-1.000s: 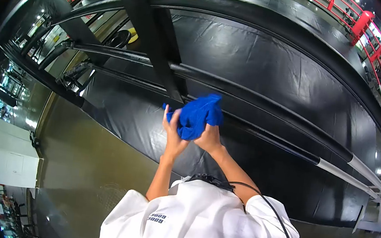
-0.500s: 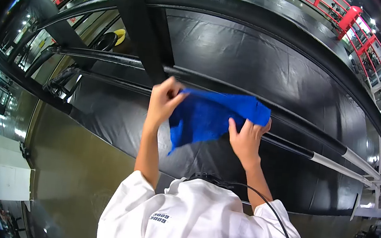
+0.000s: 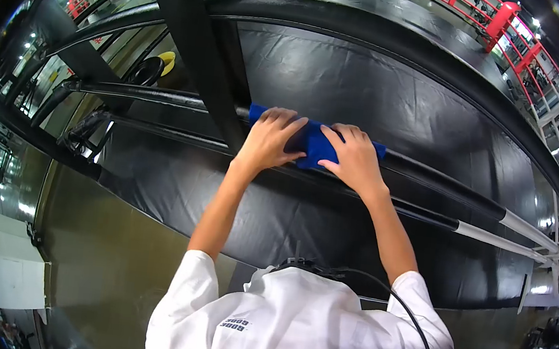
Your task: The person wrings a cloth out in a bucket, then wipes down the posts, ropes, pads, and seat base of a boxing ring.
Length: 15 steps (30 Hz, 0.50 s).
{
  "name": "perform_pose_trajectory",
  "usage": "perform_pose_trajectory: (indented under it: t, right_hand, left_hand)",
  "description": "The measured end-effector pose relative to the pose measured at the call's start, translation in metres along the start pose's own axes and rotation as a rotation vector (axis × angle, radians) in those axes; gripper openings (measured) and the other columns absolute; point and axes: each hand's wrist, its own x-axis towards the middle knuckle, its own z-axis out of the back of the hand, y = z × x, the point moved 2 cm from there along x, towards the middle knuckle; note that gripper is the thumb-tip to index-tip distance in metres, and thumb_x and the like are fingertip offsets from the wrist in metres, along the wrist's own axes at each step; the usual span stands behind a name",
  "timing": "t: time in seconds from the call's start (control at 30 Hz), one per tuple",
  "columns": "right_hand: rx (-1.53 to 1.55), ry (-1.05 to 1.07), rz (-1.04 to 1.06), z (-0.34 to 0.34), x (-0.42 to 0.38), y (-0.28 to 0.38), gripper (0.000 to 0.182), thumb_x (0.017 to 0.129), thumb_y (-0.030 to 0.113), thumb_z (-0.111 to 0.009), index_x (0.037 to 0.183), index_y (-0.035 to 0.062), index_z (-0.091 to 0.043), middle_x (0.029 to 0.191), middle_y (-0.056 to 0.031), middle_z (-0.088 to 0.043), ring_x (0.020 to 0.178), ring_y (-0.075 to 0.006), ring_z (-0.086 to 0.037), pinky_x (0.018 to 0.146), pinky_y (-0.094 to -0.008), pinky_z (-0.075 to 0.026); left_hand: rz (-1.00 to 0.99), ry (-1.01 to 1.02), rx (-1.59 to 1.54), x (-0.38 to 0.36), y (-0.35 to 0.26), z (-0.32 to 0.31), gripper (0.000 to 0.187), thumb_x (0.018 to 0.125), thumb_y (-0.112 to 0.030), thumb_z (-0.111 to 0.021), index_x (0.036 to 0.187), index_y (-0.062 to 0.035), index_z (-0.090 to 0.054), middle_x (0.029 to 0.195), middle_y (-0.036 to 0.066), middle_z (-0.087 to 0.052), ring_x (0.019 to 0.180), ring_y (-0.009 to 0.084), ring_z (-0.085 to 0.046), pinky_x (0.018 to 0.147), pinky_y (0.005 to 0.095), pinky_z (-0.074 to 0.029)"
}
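Note:
A blue cloth (image 3: 311, 148) is draped over a black padded ring rope (image 3: 440, 182). My left hand (image 3: 269, 140) curls over the cloth's left part, its thumb pointing in toward the middle. On the right part, my right hand (image 3: 357, 158) wraps the cloth around the same rope, with its thumb also turned inward. Both palms press down from above, and the fingertips on the far side are partly hidden. Just left of the cloth, a black padded post (image 3: 187, 47) crosses the ropes.
A thicker black rope (image 3: 390, 46) runs above, and a lower rope (image 3: 420, 213) passes beneath my forearms. The black mat (image 3: 332, 74) lies beyond. Red ring posts (image 3: 502, 24) stand at the far right. A yellow round object (image 3: 167, 63) is at left. A dark cable (image 3: 409, 310) crosses my shoulder.
The cloth was held stretched in the air between both hands. Now it lies folded over the middle rope, with both hands closed down on it and nearer together.

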Motion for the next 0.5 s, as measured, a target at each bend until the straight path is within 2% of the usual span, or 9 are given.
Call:
perform_pose_trajectory:
  t: [0.07, 0.13, 0.2, 0.23, 0.27, 0.33, 0.37, 0.43, 0.5]
  right_hand:
    - [-0.011, 0.083, -0.026, -0.026, -0.001, -0.017, 0.067, 0.073, 0.024, -0.087, 0.133, 0.0111, -0.061, 0.106, -0.0101, -0.069, 0.103, -0.0288, -0.067, 0.089, -0.0425, -0.053]
    - [-0.028, 0.156, -0.061, -0.041, 0.002, -0.030, 0.070, 0.073, 0.020, -0.087, 0.136, 0.0118, -0.058, 0.104, -0.0105, -0.069, 0.101, -0.0290, -0.068, 0.088, -0.0431, -0.054]
    - [-0.091, 0.272, -0.149, -0.052, 0.002, -0.039, 0.067, 0.073, 0.011, -0.082, 0.135, 0.0114, -0.057, 0.101, -0.0106, -0.068, 0.096, -0.0302, -0.070, 0.085, -0.0434, -0.056]
    - [-0.079, 0.252, -0.169, -0.045, 0.004, -0.037, 0.063, 0.072, 0.005, -0.076, 0.133, 0.0124, -0.058, 0.101, -0.0104, -0.067, 0.094, -0.0309, -0.070, 0.083, -0.0432, -0.056]
    - [-0.059, 0.184, -0.157, -0.046, 0.002, -0.043, 0.050, 0.074, 0.006, -0.074, 0.122, 0.0092, -0.061, 0.096, -0.0112, -0.068, 0.091, -0.0313, -0.071, 0.082, -0.0427, -0.056]
    - [0.014, 0.189, -0.269, -0.048, 0.003, -0.052, 0.036, 0.075, 0.004, -0.070, 0.110, 0.0060, -0.063, 0.089, -0.0120, -0.067, 0.088, -0.0326, -0.071, 0.082, -0.0429, -0.056]
    - [0.008, 0.189, -0.319, -0.051, -0.002, -0.052, 0.036, 0.075, 0.004, -0.070, 0.110, 0.0060, -0.063, 0.089, -0.0120, -0.067, 0.088, -0.0326, -0.071, 0.082, -0.0429, -0.056]
    - [0.032, 0.073, -0.207, -0.054, -0.005, -0.050, 0.024, 0.076, 0.003, -0.066, 0.100, 0.0047, -0.063, 0.084, -0.0125, -0.067, 0.085, -0.0330, -0.070, 0.080, -0.0436, -0.056]
    - [0.052, 0.062, -0.206, -0.046, -0.014, -0.047, 0.022, 0.073, 0.001, -0.066, 0.094, 0.0043, -0.062, 0.084, -0.0123, -0.066, 0.083, -0.0331, -0.068, 0.075, -0.0444, -0.054]
  left_hand:
    - [-0.046, 0.158, 0.144, 0.001, 0.022, -0.008, 0.069, 0.070, -0.021, -0.087, 0.133, -0.0106, -0.062, 0.126, 0.013, -0.066, 0.120, 0.0349, -0.062, 0.106, 0.0456, -0.048]
    - [-0.008, 0.284, 0.289, 0.007, 0.051, -0.014, 0.062, 0.064, -0.011, -0.086, 0.122, -0.0072, -0.064, 0.109, 0.012, -0.068, 0.110, 0.0331, -0.066, 0.099, 0.0441, -0.050]
    - [-0.009, 0.365, 0.301, 0.013, 0.066, -0.025, 0.048, 0.070, -0.005, -0.078, 0.117, -0.0064, -0.065, 0.103, 0.010, -0.068, 0.106, 0.0309, -0.067, 0.095, 0.0421, -0.051]
    - [-0.029, 0.365, 0.292, 0.015, 0.069, -0.026, 0.048, 0.070, -0.005, -0.078, 0.117, -0.0064, -0.065, 0.103, 0.010, -0.068, 0.106, 0.0309, -0.067, 0.095, 0.0421, -0.051]
    - [-0.026, 0.321, 0.310, 0.016, 0.071, -0.026, 0.043, 0.074, -0.004, -0.074, 0.116, -0.0063, -0.066, 0.102, 0.010, -0.068, 0.105, 0.0302, -0.067, 0.095, 0.0415, -0.051]
    - [-0.038, 0.230, 0.307, 0.011, 0.081, -0.022, 0.034, 0.081, -0.001, -0.064, 0.114, -0.0060, -0.067, 0.100, 0.010, -0.069, 0.101, 0.0299, -0.067, 0.095, 0.0412, -0.051]
    - [-0.063, 0.196, 0.291, 0.012, 0.081, -0.022, 0.036, 0.078, 0.000, -0.067, 0.114, -0.0059, -0.066, 0.100, 0.010, -0.068, 0.100, 0.0307, -0.067, 0.095, 0.0419, -0.051]
    - [0.015, 0.349, 0.296, 0.018, 0.070, -0.016, 0.044, 0.069, -0.004, -0.077, 0.110, -0.0094, -0.065, 0.097, 0.009, -0.067, 0.101, 0.0328, -0.066, 0.095, 0.0445, -0.051]
    - [0.067, 0.386, 0.343, 0.009, 0.067, -0.025, 0.049, 0.063, -0.009, -0.082, 0.109, -0.0102, -0.065, 0.097, 0.010, -0.067, 0.098, 0.0331, -0.066, 0.091, 0.0441, -0.052]
